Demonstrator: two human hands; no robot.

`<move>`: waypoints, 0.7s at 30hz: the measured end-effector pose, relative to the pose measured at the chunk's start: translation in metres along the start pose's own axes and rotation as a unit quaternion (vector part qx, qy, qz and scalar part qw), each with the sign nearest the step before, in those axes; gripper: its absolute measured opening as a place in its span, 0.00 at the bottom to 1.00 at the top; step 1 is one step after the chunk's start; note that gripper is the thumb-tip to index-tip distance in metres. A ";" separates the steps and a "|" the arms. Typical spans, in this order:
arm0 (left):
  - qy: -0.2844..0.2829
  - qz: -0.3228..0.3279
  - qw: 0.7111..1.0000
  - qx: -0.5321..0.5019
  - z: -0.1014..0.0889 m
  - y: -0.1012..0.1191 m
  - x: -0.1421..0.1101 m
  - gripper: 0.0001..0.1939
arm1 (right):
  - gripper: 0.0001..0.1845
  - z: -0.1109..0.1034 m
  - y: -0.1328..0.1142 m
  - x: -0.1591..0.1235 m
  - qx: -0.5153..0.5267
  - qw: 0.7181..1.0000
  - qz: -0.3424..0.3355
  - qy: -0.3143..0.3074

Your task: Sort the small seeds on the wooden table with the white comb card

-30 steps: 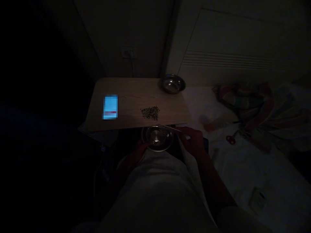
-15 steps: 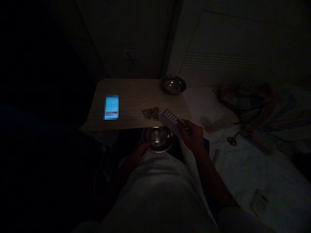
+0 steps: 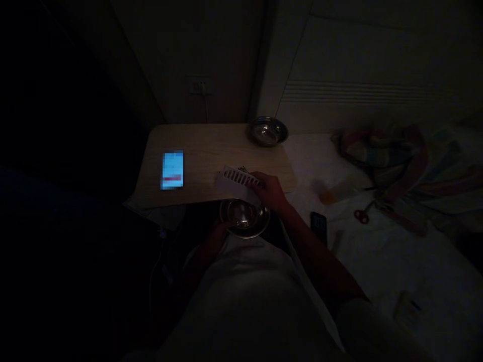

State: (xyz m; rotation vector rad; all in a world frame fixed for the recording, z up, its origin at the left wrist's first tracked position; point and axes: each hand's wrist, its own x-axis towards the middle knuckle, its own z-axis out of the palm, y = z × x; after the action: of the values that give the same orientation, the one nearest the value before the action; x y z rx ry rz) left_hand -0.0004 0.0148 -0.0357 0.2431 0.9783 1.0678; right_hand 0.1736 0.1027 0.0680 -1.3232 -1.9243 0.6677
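Note:
The room is very dark. My right hand is closed on a white card with dark stripes along its top edge. The card stands on the wooden table, over a small pile of dark seeds that it now mostly hides. My left hand holds a shallow metal dish just below the table's near edge, against my lap. Its fingers grip the dish's left rim.
A lit phone lies on the table's left part. A second metal bowl sits at the table's far right corner. On the bed to the right lie a dark remote, red scissors and crumpled cloth.
My right hand has carried the card from beside the dish up and leftward onto the table, over the seed pile. The left hand and dish have stayed put.

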 end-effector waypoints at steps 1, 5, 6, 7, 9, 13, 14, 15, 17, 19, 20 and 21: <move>0.000 0.001 1.000 -0.001 0.000 0.001 -0.001 0.29 | 0.16 0.000 0.002 0.003 -0.004 1.000 -0.002 0.004; -0.004 -0.004 1.000 0.007 0.002 0.002 -0.003 0.29 | 0.14 -0.006 0.008 0.011 -0.039 0.999 0.002 0.021; -0.001 -0.003 1.000 0.010 0.002 0.002 -0.004 0.28 | 0.14 -0.009 0.008 0.012 -0.047 0.999 0.001 0.023; 0.002 -0.003 1.000 0.011 0.002 0.002 -0.004 0.26 | 0.13 -0.012 0.009 0.013 -0.053 0.998 -0.001 0.025; 0.012 -0.008 1.000 0.013 0.003 0.001 -0.004 0.24 | 0.13 -0.018 0.009 0.014 -0.061 0.998 -0.009 0.030; 0.019 -0.002 1.000 0.007 0.001 0.000 -0.002 0.27 | 0.14 -0.026 0.009 0.015 -0.075 0.995 0.000 0.061; 0.015 0.000 1.000 0.002 0.001 -0.001 -0.001 0.28 | 0.14 -0.027 0.009 0.016 -0.079 0.994 0.005 0.069; 0.010 0.000 1.000 -0.001 0.000 -0.001 -0.001 0.28 | 0.15 -0.028 0.010 0.016 -0.082 0.994 0.011 0.075; 0.005 -0.008 1.000 0.001 0.000 0.000 -0.001 0.28 | 0.15 -0.029 0.010 0.016 -0.088 0.993 0.018 0.082; 0.009 -0.013 1.000 0.009 0.000 0.001 -0.001 0.28 | 0.16 -0.030 0.010 0.016 -0.093 0.992 0.021 0.086; 0.010 -0.012 1.000 0.010 0.000 0.001 -0.002 0.28 | 0.16 -0.030 0.010 0.016 -0.093 0.991 0.023 0.089; 0.008 -0.009 1.000 0.009 0.000 0.002 -0.002 0.28 | 0.16 -0.031 0.010 0.016 -0.093 0.991 0.024 0.094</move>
State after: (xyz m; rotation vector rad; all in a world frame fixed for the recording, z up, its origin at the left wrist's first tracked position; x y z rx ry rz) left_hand -0.0016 0.0144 -0.0333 0.2396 1.0029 1.0461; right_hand 0.1996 0.1219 0.0838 -1.4941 -1.8419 0.3777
